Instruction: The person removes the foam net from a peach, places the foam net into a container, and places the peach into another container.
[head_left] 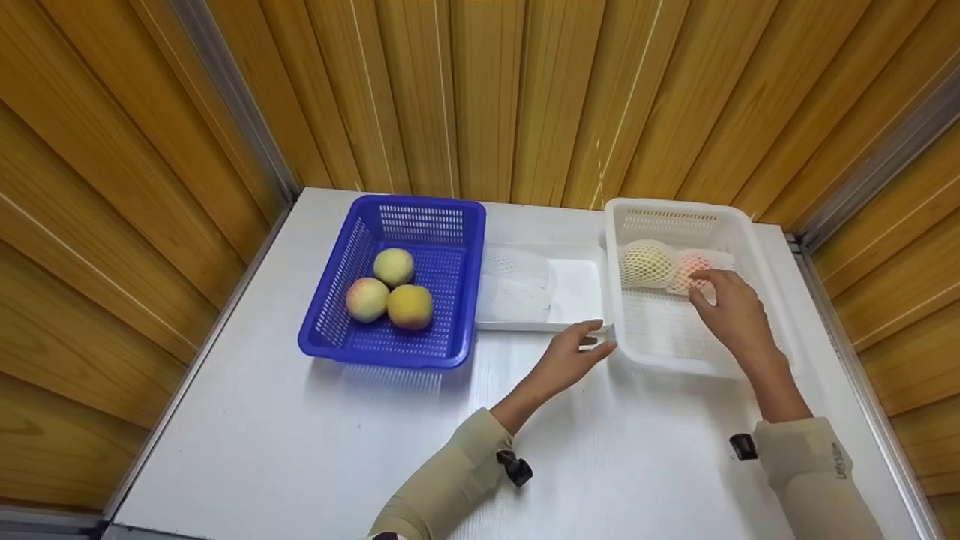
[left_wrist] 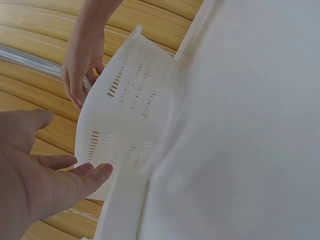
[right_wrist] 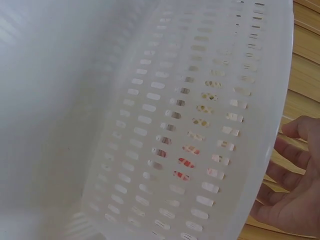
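Note:
A white basket holds two peaches in white foam nets, a yellowish netted peach and a pinkish netted peach. Over this basket is my right hand, its thumb and index finger apart at the near right side of the pinkish peach; whether they touch it is unclear. My left hand hovers by the front right corner of a white tray, near the basket's left wall, fingers spread and holding nothing. In the tray lie white foam nets.
On the left stands a blue basket with three bare peaches inside. All the containers sit side by side toward the back of a white table. Wood-patterned panels enclose the back and both sides.

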